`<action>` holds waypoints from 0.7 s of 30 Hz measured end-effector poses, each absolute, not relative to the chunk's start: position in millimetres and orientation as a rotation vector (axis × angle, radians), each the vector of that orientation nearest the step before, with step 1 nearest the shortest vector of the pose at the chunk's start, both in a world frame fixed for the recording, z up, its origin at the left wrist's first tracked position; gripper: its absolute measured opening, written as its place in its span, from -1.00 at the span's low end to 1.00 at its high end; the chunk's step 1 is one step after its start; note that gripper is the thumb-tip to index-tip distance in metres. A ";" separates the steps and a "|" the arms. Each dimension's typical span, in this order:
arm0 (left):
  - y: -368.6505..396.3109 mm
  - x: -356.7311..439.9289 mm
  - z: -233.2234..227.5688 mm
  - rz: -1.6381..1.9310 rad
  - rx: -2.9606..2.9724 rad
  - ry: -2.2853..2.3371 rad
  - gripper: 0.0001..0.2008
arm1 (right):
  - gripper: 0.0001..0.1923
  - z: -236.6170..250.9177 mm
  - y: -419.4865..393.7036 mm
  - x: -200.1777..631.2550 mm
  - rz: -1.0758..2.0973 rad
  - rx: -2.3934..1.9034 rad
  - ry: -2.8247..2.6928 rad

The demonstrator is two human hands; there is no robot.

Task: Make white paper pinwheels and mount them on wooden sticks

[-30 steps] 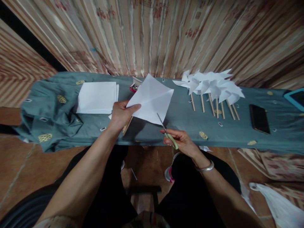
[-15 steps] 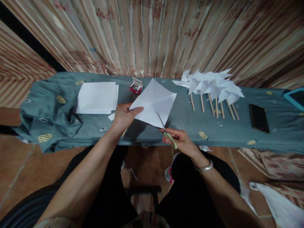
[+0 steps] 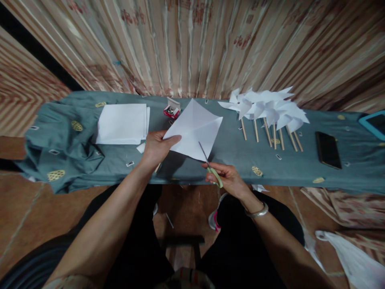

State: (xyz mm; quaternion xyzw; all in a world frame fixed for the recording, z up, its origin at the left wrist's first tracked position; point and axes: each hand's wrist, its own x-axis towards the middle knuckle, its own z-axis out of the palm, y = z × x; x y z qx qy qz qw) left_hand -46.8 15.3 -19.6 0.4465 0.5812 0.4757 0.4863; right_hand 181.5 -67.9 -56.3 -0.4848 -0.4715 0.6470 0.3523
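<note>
Cutting a creased paper square over the cloth-covered counter

Holding everything is the long counter (image 3: 210,168), draped in grey-green cloth and set against a striped curtain. On it, left of the raised paper square (image 3: 194,130), lies a stack of white sheets (image 3: 122,123), within easy reach. Right of the square, finished paper pinwheels (image 3: 266,107) on wooden sticks are laid aside in a row, and a dark phone (image 3: 327,150) lies beyond them. The left hand (image 3: 156,147) pinches the square's left corner, lifting it above the counter so the blades can reach its lower edge. The right hand (image 3: 228,178) has its grip closed around green-handled scissors (image 3: 210,168), tips at that edge. A small red box (image 3: 170,111) sits just behind the square.
</note>
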 end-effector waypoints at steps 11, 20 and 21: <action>11.7 -43.6 -28.3 1.096 1.110 1.381 -0.74 | -0.44 -58.7 -66.7 180.2 1.655 -1.282 -1.224; 11.0 -41.8 -28.5 1.091 1.110 1.376 -0.73 | -0.51 -52.4 -65.8 178.3 1.671 -1.282 -1.199; 10.9 -41.6 -28.7 1.076 1.111 1.376 -0.73 | -0.52 -51.7 -65.6 178.5 1.667 -1.278 -1.217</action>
